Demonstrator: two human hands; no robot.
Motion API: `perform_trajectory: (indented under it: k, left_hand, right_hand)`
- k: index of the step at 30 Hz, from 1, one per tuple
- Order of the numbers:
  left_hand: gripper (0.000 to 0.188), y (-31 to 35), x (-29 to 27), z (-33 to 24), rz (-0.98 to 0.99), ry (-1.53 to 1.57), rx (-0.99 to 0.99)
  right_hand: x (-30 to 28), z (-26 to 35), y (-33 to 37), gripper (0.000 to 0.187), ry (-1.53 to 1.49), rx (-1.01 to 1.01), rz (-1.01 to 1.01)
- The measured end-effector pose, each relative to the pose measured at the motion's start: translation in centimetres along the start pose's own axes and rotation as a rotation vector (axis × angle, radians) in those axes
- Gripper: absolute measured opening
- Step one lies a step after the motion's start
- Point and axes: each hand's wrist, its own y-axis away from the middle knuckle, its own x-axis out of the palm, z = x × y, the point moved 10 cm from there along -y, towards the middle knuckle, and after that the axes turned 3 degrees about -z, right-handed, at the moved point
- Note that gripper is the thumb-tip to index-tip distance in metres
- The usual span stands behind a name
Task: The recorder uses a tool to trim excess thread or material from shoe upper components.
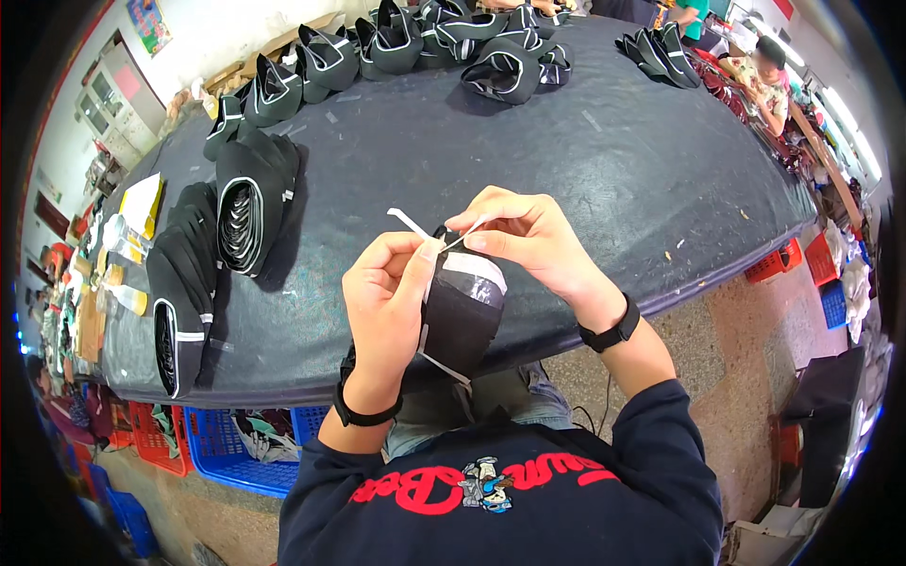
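A narrow white strip point(408, 224) is pinched between the thumb and fingers of my left hand point(385, 292). My right hand point(528, 238), just to its right, also pinches the strip, and a short length crosses between the two sets of fingertips. Beneath my hands, at the near table edge, hangs or lies a black fabric piece point(461, 330) with a shiny clear patch and a white band near its top. Thin white edging runs down its left side to the bottom. My fingers partly hide where the strip meets the fabric.
Stacks of nested black fabric pieces with white edging point(247, 222) stand on the dark covered table point(396, 141), left and along the back. Bottles point(127, 300) and a yellow packet point(142, 203) are far left. Blue point(231, 467) and red crates sit below; another person point(763, 85) works at right.
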Motion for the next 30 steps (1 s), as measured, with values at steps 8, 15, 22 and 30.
perform_trajectory:
  k: [8,15,22,30]
  left_hand:
    - [0.004,0.0,-0.1,0.1,-0.008,0.008,0.034]
    - [0.003,0.2,0.3,-0.6,-0.092,-0.096,0.149]
    - [0.005,-0.4,0.5,0.2,-0.077,-0.017,0.042]
    - [0.006,-0.7,1.0,0.7,-0.049,0.169,-0.045]
  right_hand:
    - [-0.1,0.8,0.8,0.007,0.098,-0.118,-0.127]
    - [3.2,6.0,3.8,0.014,0.79,-0.462,-0.297]
    - [4.0,6.8,5.5,0.016,0.918,-0.629,-0.367]
    - [3.9,6.7,5.8,0.015,0.92,-0.666,-0.378]
